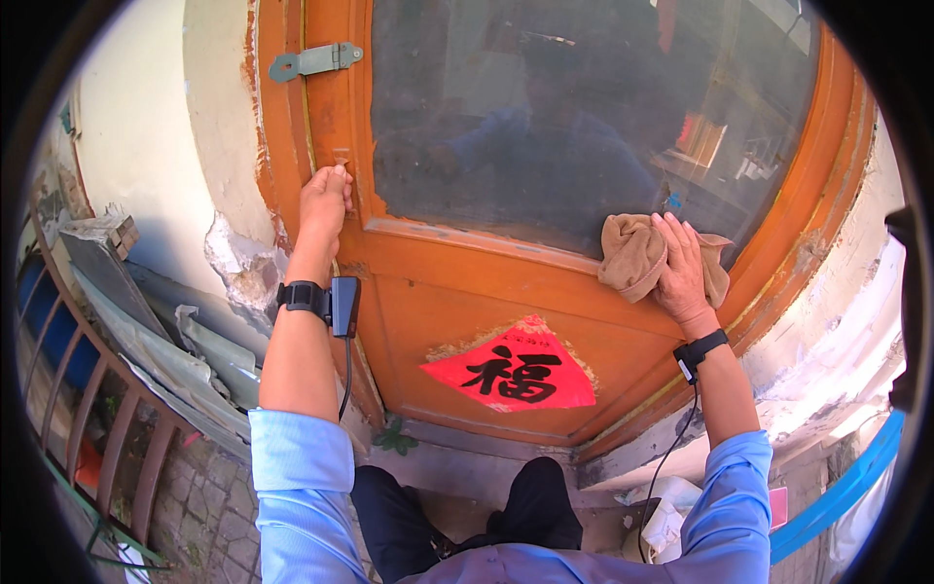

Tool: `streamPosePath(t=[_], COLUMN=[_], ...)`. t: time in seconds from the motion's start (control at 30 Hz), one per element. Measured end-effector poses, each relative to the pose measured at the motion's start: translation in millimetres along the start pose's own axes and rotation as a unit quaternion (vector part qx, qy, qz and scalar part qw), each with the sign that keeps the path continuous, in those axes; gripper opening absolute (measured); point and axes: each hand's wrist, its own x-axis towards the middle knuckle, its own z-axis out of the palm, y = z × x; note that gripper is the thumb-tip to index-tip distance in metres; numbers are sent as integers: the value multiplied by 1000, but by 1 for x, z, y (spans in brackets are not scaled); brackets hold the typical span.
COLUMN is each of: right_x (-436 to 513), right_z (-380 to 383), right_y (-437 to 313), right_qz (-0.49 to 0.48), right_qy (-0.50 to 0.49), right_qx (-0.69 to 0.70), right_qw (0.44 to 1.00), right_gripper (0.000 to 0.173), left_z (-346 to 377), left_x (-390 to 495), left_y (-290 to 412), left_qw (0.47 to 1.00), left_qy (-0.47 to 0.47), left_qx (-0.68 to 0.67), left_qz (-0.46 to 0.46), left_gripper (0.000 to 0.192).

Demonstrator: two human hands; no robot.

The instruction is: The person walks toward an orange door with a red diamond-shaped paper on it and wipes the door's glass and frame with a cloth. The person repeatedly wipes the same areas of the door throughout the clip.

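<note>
In front of me stands an orange wooden door [452, 266] with a large glass pane [540, 146]. My left hand [326, 197] is closed on a small handle or pull at the door's left stile; the fingers hide most of it. My right hand [682, 266] presses a brown cloth [633, 255] against the lower right corner of the pane and its frame. The cloth is bunched left of the fingers and shows again to their right. Below the pane, a red paper diamond [519, 369] with black lettering is stuck on the lower panel. A metal hasp [315, 61] is fixed above my left hand.
Boards and sheets [157, 343] lean against the peeling wall [139, 146] at the left, behind a brown metal railing [91, 390]. A stone step [467, 456] lies below the door, with a small plant [395, 436]. White bags [665, 522] and a blue curved bar [839, 496] are at the lower right.
</note>
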Motion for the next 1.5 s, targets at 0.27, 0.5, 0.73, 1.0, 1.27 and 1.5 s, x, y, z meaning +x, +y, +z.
streamPosePath(t=[0.27,0.5,0.73,1.0,1.27,1.5], right_x=[-3,-5,-3,-4,-5,-5], right_z=[3,6,5,3,6,5], right_y=[2,1,-1,-2,-2,-2], right_qz=[3,10,14,16,19,22], right_qy=[7,24,30,28,30,29], right_qx=[26,27,43,41,33,41], right_qw=[1000,999,999,999,999,999], right_gripper=[40,40,41,40,40,41], left_z=[-1,-1,-3,-4,-3,-2], left_x=[2,3,5,6,6,5], left_y=[-3,-3,-5,-7,-6,-6], left_qw=[1000,1000,1000,1000,1000,1000], left_qy=[3,3,8,2,6,3], left_qx=[0,10,19,-1,0,-5], left_qz=[10,8,0,3,-1,8], left_gripper=[29,29,30,30,29,29])
